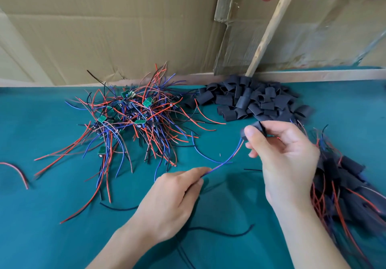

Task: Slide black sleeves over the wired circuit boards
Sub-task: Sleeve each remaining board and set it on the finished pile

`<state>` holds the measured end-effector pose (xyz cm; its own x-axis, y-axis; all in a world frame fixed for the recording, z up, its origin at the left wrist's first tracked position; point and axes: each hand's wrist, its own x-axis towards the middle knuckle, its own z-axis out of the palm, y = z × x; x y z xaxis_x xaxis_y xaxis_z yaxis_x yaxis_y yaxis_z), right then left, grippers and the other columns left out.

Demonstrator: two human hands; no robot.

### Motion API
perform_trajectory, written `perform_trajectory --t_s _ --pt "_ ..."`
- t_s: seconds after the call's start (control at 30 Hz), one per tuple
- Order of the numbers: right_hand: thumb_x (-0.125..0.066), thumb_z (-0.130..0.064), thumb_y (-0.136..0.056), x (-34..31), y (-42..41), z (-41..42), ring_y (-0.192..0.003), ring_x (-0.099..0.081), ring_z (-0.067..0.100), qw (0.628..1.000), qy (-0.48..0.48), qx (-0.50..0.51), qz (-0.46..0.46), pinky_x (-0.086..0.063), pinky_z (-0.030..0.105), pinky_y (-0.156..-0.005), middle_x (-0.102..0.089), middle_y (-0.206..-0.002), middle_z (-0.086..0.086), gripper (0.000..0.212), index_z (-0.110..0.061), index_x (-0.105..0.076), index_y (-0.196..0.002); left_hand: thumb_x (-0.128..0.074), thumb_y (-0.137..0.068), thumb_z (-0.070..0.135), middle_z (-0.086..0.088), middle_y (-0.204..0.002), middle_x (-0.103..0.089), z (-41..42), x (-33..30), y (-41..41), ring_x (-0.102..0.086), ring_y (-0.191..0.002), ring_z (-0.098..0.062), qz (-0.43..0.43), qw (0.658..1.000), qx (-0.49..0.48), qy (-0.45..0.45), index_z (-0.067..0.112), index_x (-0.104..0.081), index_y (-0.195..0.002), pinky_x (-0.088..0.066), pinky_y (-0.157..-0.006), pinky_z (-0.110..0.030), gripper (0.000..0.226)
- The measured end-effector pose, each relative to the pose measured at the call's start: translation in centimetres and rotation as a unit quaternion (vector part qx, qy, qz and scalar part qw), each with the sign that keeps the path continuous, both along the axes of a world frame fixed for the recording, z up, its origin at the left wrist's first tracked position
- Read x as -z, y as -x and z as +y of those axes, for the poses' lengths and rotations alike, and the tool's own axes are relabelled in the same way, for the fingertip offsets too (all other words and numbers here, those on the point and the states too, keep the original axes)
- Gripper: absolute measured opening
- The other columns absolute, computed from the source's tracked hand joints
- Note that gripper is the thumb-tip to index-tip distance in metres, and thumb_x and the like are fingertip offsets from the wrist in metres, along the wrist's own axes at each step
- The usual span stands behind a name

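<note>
The right hand [286, 153] pinched a soft black sleeve [258, 127]; the left hand [177, 197] pinched the limp wires [221, 162], probably best held near their ends.

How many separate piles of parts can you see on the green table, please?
3. A tangle of unsleeved wired circuit boards at centre-left, a heap of loose black sleeves by the back edge, and a pile of sleeved boards at the right edge, partly cut off by the frame.
</note>
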<state>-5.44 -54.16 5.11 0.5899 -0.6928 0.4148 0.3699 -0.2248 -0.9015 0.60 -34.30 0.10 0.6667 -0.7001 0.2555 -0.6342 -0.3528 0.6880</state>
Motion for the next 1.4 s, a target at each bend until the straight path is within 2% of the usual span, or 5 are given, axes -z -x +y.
perform_trajectory --t_s 0.43,0.83,0.97,1.17,1.4 --pt "-0.079 -0.008 -0.086 0.3 -0.1 -1.3 -0.062 -0.064 0.016 0.985 -0.169 -0.019 0.038 -0.051 0.022 -0.057 -0.074 -0.079 0.004 0.008 -0.014 -0.074 -0.089 -0.040 -0.103 0.033 0.011 -0.097 -0.067 0.1 -0.5 0.5 -0.062 -0.089 -0.019 -0.031 0.999 -0.009 -0.005 0.029 -0.059 -0.133 -0.052 -0.076 -0.039 0.037" --pt "-0.085 -0.031 -0.061 0.1 0.0 -0.7 -0.056 -0.060 0.013 0.964 -0.212 -0.145 0.069 -0.048 0.021 -0.054 -0.069 -0.074 0.003 0.021 -0.019 -0.079 -0.076 -0.043 -0.102 0.030 0.013 -0.089 -0.063 0.0 -0.4 0.3 -0.057 -0.080 -0.015 -0.040 0.999 -0.030 0.017 0.037 -0.054 -0.127 -0.053 -0.071 -0.038 0.028" --pt "-0.086 -0.027 -0.058 0.3 0.0 -0.3 -0.057 -0.060 0.014 0.959 -0.206 -0.168 0.097 -0.048 0.021 -0.053 -0.073 -0.077 0.009 0.023 -0.017 -0.078 -0.076 -0.047 -0.102 0.028 0.027 -0.082 -0.056 -0.1 -0.4 0.2 -0.052 -0.075 0.002 -0.032 0.998 -0.042 0.042 0.030 -0.064 -0.121 -0.045 -0.069 -0.020 0.026" --pt "-0.085 -0.022 -0.059 1.6 -0.7 4.0 -0.055 -0.060 0.015 0.929 -0.230 -0.240 0.166 -0.047 0.021 -0.049 -0.071 -0.075 0.011 0.032 -0.007 -0.072 -0.084 -0.049 -0.099 0.037 0.003 -0.064 -0.058 -0.5 -0.6 0.4 -0.046 -0.050 -0.012 0.148 0.979 -0.055 0.128 0.030 -0.062 -0.094 -0.040 -0.051 -0.026 0.016" --pt "-0.080 -0.006 -0.077 1.7 -0.6 3.6 -0.053 -0.055 0.015 0.940 -0.206 -0.214 0.164 -0.043 0.020 -0.048 -0.076 -0.080 0.017 0.010 -0.014 -0.076 -0.073 -0.051 -0.084 0.018 -0.009 -0.086 -0.070 0.0 -1.4 -0.2 -0.057 -0.064 -0.019 0.418 0.888 0.008 0.192 0.024 -0.063 -0.120 -0.043 -0.050 -0.023 0.039"
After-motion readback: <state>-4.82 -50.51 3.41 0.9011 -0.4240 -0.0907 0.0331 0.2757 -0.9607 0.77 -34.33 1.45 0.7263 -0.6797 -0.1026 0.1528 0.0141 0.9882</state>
